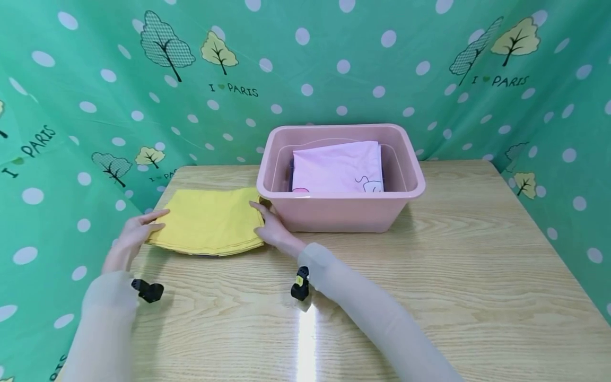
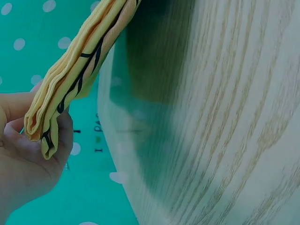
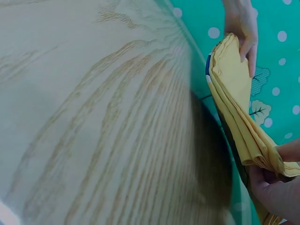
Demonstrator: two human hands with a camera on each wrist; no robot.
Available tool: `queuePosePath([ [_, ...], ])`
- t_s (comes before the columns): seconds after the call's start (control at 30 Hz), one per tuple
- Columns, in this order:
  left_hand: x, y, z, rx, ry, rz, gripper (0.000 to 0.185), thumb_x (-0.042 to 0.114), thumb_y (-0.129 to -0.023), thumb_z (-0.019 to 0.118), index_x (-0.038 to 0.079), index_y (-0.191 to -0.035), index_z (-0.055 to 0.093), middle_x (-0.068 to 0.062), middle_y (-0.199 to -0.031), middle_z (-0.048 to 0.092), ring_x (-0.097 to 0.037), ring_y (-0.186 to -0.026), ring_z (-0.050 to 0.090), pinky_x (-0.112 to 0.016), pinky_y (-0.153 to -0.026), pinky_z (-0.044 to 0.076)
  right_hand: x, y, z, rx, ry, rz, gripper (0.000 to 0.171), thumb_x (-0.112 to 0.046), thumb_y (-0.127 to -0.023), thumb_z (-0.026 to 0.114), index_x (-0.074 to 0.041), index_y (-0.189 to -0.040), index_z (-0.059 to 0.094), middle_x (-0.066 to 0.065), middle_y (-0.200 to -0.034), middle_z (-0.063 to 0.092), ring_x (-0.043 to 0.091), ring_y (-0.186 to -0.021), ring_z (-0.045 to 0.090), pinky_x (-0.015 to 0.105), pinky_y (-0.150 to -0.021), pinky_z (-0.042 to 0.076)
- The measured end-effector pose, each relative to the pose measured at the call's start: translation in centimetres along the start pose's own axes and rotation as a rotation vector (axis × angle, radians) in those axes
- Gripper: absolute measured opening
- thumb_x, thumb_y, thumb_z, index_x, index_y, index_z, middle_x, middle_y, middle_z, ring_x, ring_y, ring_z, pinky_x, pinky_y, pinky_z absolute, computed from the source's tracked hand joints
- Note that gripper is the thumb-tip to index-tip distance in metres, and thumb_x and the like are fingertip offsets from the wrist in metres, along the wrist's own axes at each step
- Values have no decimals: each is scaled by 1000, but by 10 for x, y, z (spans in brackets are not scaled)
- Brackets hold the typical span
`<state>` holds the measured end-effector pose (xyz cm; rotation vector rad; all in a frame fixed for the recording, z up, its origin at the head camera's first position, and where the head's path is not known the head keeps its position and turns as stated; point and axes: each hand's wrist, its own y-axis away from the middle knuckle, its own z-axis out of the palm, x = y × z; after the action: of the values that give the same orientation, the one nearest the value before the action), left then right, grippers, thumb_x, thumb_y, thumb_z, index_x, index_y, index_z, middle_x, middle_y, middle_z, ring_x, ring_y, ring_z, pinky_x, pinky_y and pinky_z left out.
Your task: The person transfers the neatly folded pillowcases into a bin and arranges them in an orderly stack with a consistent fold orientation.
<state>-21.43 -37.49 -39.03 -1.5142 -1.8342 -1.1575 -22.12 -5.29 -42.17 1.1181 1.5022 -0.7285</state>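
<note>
A folded yellow cloth [image 1: 210,220] lies at the table's left side, just beside a pink plastic bin [image 1: 334,215]. My left hand [image 1: 140,228] holds its left edge. In the left wrist view the thumb and fingers of that hand [image 2: 28,159] pinch the stacked layers of the cloth [image 2: 75,70], whose edge is lifted off the wood. My right hand [image 1: 269,225] grips the cloth's right edge, close against the bin. The right wrist view shows this hand [image 3: 276,187] curled round the yellow folds [image 3: 234,93], with the left hand [image 3: 241,23] at the far end.
Inside the bin lies a folded pale pink cloth [image 1: 334,167] with a small drawing on it. The wooden table [image 1: 429,265] stretches bare to the right and front. A green dotted backdrop [image 1: 71,132] walls in the table on three sides.
</note>
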Motion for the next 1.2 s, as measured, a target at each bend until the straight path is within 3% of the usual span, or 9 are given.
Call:
queuePosePath([
  [0.2,-4,5,-7,31,66,13,55,34,-89,51,22,-138,29,-10,-146,-2,-26,-131,-9,-44,-106,1,-13,3,-4,-21,16,-25,73,11,-80,47,-25,-140,25,9,-146,18,9,-53,44,17,-38,31],
  [0.27,-10,4,-10,71,102,-8,51,36,-86,54,29,-134,36,-4,-147,6,-21,-133,-3,-36,-108,7,-17,4,-4,-34,28,-46,74,11,-80,47,-24,-140,25,6,-145,21,13,-80,54,17,-40,33],
  [0.37,-11,8,-15,82,116,-33,51,40,-83,57,36,-131,38,2,-146,11,-12,-133,10,-22,-102,26,-22,6,-5,-59,33,-79,73,11,-80,47,-24,-140,24,2,-145,20,14,-109,43,17,-42,34],
  [0.47,-5,18,-17,85,160,-37,55,39,-81,60,36,-131,38,2,-146,10,0,-116,38,-15,-81,43,-27,7,-7,-92,20,-114,73,11,-80,47,-23,-141,23,2,-146,18,13,-75,53,17,-41,32],
  [0.6,6,32,-20,79,310,-6,58,29,-81,63,29,-133,38,0,-147,6,8,-80,54,-13,-61,47,-34,9,-9,-114,22,-164,73,10,-80,48,-22,-141,23,4,-145,20,9,-39,27,17,-39,30],
  [0.8,13,45,-25,67,432,28,54,22,-83,61,29,-132,40,3,-147,4,4,-74,58,-13,-59,47,-44,12,-12,-144,21,-213,73,10,-81,49,-24,-140,24,1,-146,20,10,-40,28,19,-41,34],
  [0.9,17,51,-27,47,477,63,52,19,-84,60,29,-131,42,3,-147,6,-1,-68,60,-13,-56,46,-49,13,-14,-153,32,-242,72,10,-81,49,-23,-141,24,1,-146,19,7,-67,46,16,-54,40],
  [1.03,21,59,-30,67,538,92,48,15,-82,62,29,-126,48,8,-142,18,-1,-69,61,-13,-55,47,-53,15,-15,-168,8,-286,71,11,-81,49,-21,-140,25,-1,-146,19,5,-98,43,15,-58,40],
  [1.2,26,66,-35,115,588,101,49,13,-81,63,27,-125,49,12,-141,21,5,-81,59,-12,-61,48,-59,18,-17,-214,-95,-315,71,13,-82,47,-20,-141,24,0,-145,21,8,-68,52,17,-52,43],
])
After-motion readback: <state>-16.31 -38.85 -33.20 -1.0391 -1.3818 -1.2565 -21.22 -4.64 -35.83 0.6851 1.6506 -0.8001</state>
